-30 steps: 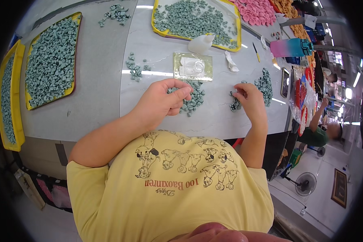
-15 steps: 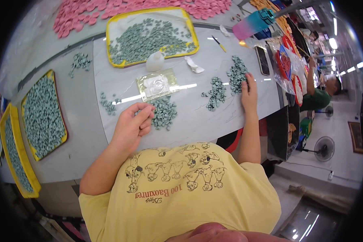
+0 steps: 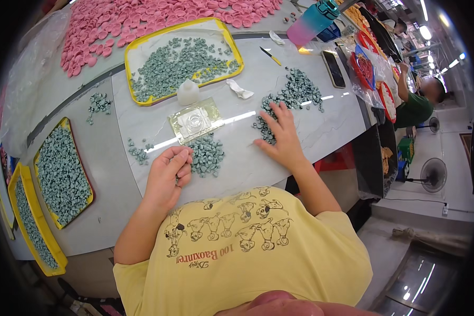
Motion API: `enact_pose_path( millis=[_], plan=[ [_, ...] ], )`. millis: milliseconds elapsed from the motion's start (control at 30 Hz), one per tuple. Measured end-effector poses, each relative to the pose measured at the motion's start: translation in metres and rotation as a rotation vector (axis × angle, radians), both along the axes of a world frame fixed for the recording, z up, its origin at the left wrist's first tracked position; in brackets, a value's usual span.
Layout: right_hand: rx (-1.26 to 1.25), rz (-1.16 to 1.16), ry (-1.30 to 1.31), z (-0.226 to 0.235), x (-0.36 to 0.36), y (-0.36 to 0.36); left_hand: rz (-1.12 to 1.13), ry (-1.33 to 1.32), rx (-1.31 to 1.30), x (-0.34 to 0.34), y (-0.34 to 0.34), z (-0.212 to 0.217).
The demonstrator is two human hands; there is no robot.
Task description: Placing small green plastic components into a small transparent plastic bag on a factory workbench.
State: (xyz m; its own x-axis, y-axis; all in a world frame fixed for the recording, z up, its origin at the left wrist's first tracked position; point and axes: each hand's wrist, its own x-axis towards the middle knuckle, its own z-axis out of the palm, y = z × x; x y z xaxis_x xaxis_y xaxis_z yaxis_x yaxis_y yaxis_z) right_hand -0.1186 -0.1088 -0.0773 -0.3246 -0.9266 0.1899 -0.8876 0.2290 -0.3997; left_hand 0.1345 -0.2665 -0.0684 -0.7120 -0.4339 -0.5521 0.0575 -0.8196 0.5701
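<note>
My left hand rests on the pale table with its fingers curled, touching a small pile of grey-green pieces. Whether it holds a piece I cannot tell. My right hand lies flat with fingers spread on the edge of a larger scatter of the same pieces. A clear plastic blister tray lies between the two piles, just beyond my left hand. A white moulded piece stands behind it.
A yellow tray of grey-green pieces sits at the back, pink pieces beyond it. Two more yellow trays are at left. A phone, a small knife and a bottle lie at right. Another person works further right.
The view has tilted and moved closer to the table. My right hand has spread flat on the right pile. My left hand has stayed curled beside the small pile.
</note>
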Motion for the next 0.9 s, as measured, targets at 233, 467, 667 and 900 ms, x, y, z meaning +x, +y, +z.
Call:
enact_pose_path(
  millis=[233, 467, 667, 900],
  plan=[
    [0.281, 0.042, 0.314, -0.007, -0.002, -0.026, -0.004, 0.009, 0.003, 0.005, 0.002, -0.004],
    [0.106, 0.085, 0.182, -0.015, 0.014, -0.047, 0.009, 0.040, 0.005, 0.026, -0.010, -0.012],
    [-0.071, 0.108, 0.204, -0.001, 0.019, -0.091, -0.007, 0.045, -0.002, 0.039, -0.011, -0.009],
    [0.060, 0.040, 0.064, 0.000, 0.012, -0.119, -0.003, 0.057, -0.031, 0.051, -0.017, 0.000]
  ],
)
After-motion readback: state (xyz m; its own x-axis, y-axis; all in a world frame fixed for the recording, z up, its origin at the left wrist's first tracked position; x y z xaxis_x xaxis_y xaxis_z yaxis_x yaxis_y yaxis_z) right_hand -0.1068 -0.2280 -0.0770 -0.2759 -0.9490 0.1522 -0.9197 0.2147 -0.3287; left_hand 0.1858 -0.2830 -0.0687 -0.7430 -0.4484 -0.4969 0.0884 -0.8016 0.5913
